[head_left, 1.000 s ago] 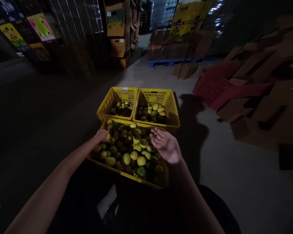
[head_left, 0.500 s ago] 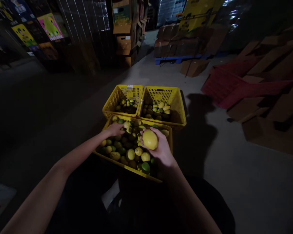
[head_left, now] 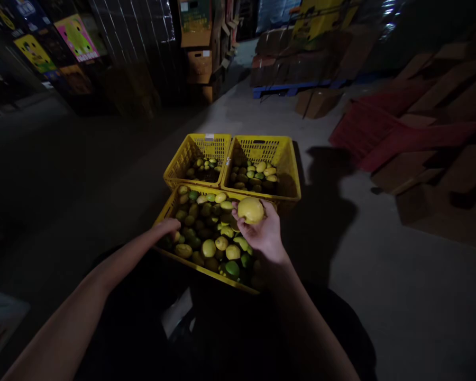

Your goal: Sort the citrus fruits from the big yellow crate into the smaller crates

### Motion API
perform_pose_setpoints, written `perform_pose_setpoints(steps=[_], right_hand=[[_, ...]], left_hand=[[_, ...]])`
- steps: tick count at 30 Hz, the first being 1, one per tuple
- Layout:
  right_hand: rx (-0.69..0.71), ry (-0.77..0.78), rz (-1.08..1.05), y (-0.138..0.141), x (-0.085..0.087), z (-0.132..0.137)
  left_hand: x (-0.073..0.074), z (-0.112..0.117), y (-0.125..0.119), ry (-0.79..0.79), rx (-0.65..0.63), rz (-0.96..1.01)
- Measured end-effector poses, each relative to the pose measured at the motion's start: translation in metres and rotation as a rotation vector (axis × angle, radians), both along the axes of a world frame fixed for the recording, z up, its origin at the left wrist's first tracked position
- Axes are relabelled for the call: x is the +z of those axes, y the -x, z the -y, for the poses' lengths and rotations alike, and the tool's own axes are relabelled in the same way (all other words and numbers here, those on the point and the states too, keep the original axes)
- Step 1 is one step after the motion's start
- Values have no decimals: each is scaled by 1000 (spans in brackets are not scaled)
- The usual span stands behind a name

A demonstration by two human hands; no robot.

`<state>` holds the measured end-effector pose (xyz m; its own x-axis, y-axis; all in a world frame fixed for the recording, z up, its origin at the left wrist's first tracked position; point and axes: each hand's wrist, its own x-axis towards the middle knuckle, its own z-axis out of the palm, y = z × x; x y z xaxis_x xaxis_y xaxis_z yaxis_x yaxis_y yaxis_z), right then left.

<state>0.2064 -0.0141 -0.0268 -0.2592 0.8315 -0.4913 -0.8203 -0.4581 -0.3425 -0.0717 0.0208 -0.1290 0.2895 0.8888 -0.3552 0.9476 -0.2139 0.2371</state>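
Note:
A large yellow lemon (head_left: 250,210) rests in my right hand (head_left: 266,233), its fingers curled round it from below, above the right side of the near yellow crate (head_left: 206,272). That crate holds many lemons, yellow and green, such as a yellow one (head_left: 209,248) and a green one (head_left: 232,268). My left hand (head_left: 167,227) is at the crate's left side, low over the fruit. Its fingers point down and are mostly hidden in shadow, so whether they grip a lemon does not show.
Two more yellow crates, one at back left (head_left: 194,182) and one at back right (head_left: 289,169), touch the near crate and hold some lemons. A red crate (head_left: 365,132) lies among cardboard boxes (head_left: 432,211) on the right. A blue pallet (head_left: 291,90) with wrapped goods stands farther back.
My left hand has moved left and nearer to me, from the crate's far side to its left edge. The right hand has risen slightly up and right, still with the lemon.

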Motion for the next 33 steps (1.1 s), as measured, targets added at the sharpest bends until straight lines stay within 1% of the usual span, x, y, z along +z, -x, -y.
perform_pose_setpoints(steps=[2, 3, 5, 6, 8, 9, 10, 11, 12, 15, 17, 19, 23, 26, 28, 31, 33], right_hand=[[24, -115, 47, 3, 0, 1], [30, -177, 74, 5, -1, 3], [34, -306, 144, 10, -1, 7], [27, -372, 198, 13, -2, 10], [-16, -494, 371, 19, -2, 16], [-54, -547, 486, 22, -2, 19], [-99, -590, 608, 25, -3, 22], [-146, -623, 720, 27, -3, 24], [-186, -651, 813, 28, -3, 25], [-265, -729, 971, 29, -2, 27], [-302, -782, 1022, 28, -1, 28], [-334, -815, 1071, 27, 0, 29], [-354, -858, 1162, 27, 2, 30], [-362, -863, 1163, 30, 2, 28], [-382, -856, 1143, 32, 2, 26], [-392, -873, 1150, 33, 3, 25], [-392, -877, 1167, 33, 4, 24]], left_hand=[[21, -4, -6, -14, -28, -6], [34, -4, -11, -26, -46, -2], [65, -1, -21, -135, -88, 91], [81, 2, -26, -213, -102, 167], [108, 14, -38, -457, -117, 445], [117, 20, -43, -555, -116, 562], [123, 27, -48, -630, -110, 661], [126, 32, -52, -673, -94, 732], [125, 37, -55, -687, -71, 784], [113, 43, -63, -647, -1, 892], [104, 43, -68, -616, -15, 925], [100, 41, -71, -615, -56, 947], [104, 38, -75, -679, -131, 976], [107, 37, -73, -734, -214, 959], [108, 37, -71, -763, -239, 954], [109, 37, -69, -770, -224, 952], [110, 37, -70, -722, -176, 987]])
